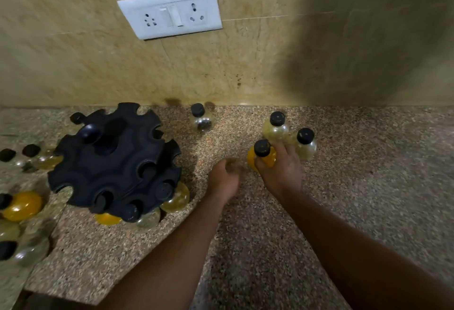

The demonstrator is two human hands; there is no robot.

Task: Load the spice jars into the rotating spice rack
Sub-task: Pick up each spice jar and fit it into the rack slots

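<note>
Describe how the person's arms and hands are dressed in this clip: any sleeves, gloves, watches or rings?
Both forearms are bare right down to the frame's bottom edge; no sleeve shows. The left hand and right hand wear no gloves, and no watch or bracelet appears at either wrist. No ring is evident, though the left hand's fingers are motion-blurred, so that can't be confirmed there.

Black rack, speckled counter, orange jar
</note>
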